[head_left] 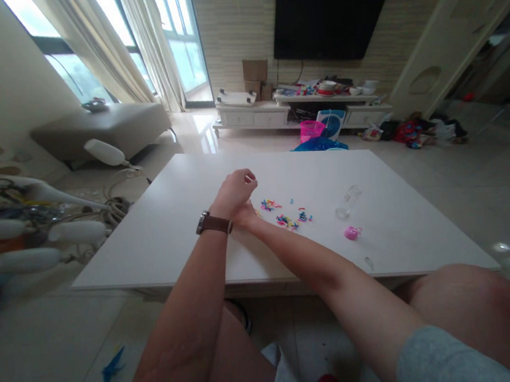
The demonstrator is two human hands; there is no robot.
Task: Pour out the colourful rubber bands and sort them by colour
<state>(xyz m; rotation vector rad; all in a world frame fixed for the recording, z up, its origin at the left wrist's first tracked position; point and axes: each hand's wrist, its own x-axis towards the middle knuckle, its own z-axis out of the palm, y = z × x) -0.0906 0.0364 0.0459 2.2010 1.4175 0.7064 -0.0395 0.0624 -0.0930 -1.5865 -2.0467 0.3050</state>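
Observation:
My left hand (pixel 235 191), with a brown-strapped watch (pixel 215 222) at its wrist, is held over the white table (pixel 165 220). Its fingers are curled in, and whatever they may hold is hidden. My right hand (pixel 245 213) crosses just below and behind the left one; its fingers are out of sight. Small multicoloured pieces (pixel 284 219) lie scattered in loose piles to the right of both hands. Farther right are a clear plastic container (pixel 349 202) on its side, a small pink object with a loop (pixel 352 233) and a little clear piece (pixel 369 262).
White-shaded lamp parts (pixel 76 231) and cables crowd the floor left of the table. A pink basket (pixel 311 129) and blue plastic (pixel 319 144) are beyond the far edge. My knees are at the near edge. A low TV cabinet (pixel 255 118) stands along the wall.

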